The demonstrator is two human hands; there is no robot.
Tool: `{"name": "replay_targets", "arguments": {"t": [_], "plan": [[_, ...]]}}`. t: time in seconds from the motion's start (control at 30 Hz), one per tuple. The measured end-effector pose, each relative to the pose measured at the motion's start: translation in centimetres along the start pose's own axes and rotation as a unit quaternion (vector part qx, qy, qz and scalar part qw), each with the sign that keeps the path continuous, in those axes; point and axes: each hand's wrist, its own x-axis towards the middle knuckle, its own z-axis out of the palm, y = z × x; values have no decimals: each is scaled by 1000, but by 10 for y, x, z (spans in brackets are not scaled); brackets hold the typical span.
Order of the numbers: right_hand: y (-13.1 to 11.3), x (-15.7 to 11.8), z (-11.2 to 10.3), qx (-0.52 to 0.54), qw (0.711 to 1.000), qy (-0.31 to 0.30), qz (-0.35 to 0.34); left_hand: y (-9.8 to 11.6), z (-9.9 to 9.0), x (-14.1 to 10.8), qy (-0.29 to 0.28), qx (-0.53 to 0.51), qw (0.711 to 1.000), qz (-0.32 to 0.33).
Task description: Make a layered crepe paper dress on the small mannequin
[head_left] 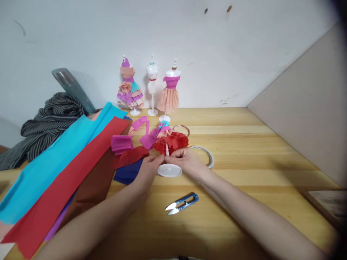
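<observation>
A small mannequin [167, 148] in a red crepe-paper skirt [173, 141] lies tipped away from me, its round white base [169, 170] toward me. A peach and turquoise paper top [164, 129] shows beyond the skirt. My left hand [151, 165] is closed, its fingertips at the stem just above the base. From the other side, my right hand [184, 159] pinches the stem below the skirt hem. Its curled fingers partly hide the skirt's underside. Thread snips [182, 203] lie in front of the base, blades pointing left.
Three mannequins [171, 88] stand against the wall. Crepe-paper sheets [67, 173] and smaller scraps [121, 144] cover the left side. Two tape rolls [210, 157] lie right of the hands. A striped cloth [51, 119] and a bottle [73, 88] are far left.
</observation>
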Motion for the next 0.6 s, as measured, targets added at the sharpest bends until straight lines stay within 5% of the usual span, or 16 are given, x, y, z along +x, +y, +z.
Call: {"name": "replay_targets", "arguments": {"t": [0.37, 0.6], "plan": [[20, 7, 11, -38, 999, -34, 19, -4, -14, -7, 7, 71, 997, -16], [8, -5, 4, -174, 983, -47, -13, -4, -22, -21, -6, 92, 995, -26]]}}
